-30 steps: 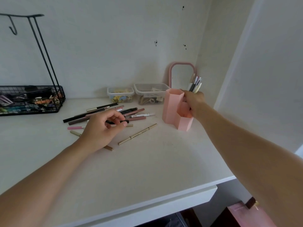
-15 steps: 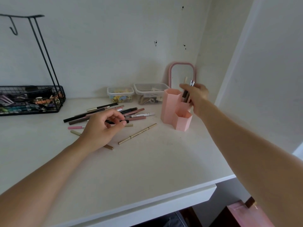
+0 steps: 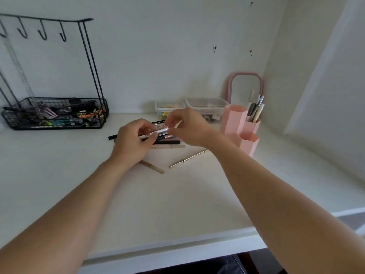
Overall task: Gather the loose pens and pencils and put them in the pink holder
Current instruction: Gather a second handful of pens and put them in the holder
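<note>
Head view: both hands meet above the loose pile. The left hand [image 3: 132, 142] curls its fingers round a silver pen [image 3: 160, 131], whose long axis runs sideways, tip toward the right hand [image 3: 188, 129] pinching that end. Right of this grip stands the pink holder [image 3: 240, 127], pens upright inside.

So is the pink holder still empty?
No, the pink holder already has several pens standing upright in its back compartment.

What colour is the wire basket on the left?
Black. The wire basket with its hook rack shows clearly in the head view, against the white wall.
</note>
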Available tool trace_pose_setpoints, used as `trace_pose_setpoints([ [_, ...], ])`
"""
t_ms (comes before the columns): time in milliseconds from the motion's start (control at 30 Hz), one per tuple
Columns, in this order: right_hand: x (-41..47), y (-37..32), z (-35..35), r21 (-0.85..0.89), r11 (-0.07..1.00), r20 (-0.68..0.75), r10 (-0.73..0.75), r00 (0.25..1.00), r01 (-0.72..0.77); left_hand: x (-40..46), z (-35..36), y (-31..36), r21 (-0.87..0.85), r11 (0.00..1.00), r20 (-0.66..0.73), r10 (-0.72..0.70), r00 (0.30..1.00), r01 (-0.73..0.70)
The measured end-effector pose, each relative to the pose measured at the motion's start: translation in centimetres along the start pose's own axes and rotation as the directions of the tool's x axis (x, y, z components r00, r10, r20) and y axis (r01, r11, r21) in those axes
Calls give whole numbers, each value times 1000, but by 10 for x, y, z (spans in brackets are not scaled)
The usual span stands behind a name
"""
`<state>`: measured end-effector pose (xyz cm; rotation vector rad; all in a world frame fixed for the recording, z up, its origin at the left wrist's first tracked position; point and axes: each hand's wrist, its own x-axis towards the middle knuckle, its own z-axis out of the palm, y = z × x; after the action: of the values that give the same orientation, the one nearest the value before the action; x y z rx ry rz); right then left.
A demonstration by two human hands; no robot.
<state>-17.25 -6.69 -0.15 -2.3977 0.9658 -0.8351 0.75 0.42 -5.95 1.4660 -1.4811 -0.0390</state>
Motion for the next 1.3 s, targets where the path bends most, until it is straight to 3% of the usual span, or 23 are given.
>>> trace_pose_setpoints([
  [133,19,13,18,-225,970,-9,89,996,-89,4,-13,-16,189,981,10,-42,999,39],
  [333,5,27,26,-204,975,34,93,995,-85,6,-10,-26,272,962,127,-21,992,-15],
  [700,9,30,26,-227,971,130,112,985,-81,8,-6,-27,159,984,117,-95,989,76],
  [833,8,30,24,-319,947,144,78,986,-28,10,-4,-24,22,984,-31,-178,984,179],
  [900,9,27,21,-243,969,78,61,995,-40,12,-5,-18,-68,971,-177,-236,956,227],
  [967,11,21,19,-28,996,-22,89,996,-90,14,-8,-11,-178,949,-265,-301,916,261],
  [1033,9,11,21,243,960,-54,160,986,-142,14,-9,-2,-263,923,-199,-335,921,279],
  [1133,4,0,33,489,853,55,177,983,-181,9,0,5,-345,909,-18,-255,967,234],
  [1200,1,-3,42,542,821,111,141,984,-178,7,6,6,-360,917,14,-177,984,171],
  [1300,0,-4,48,501,851,69,141,988,-156,5,6,5,-340,931,23,-131,991,131],
])
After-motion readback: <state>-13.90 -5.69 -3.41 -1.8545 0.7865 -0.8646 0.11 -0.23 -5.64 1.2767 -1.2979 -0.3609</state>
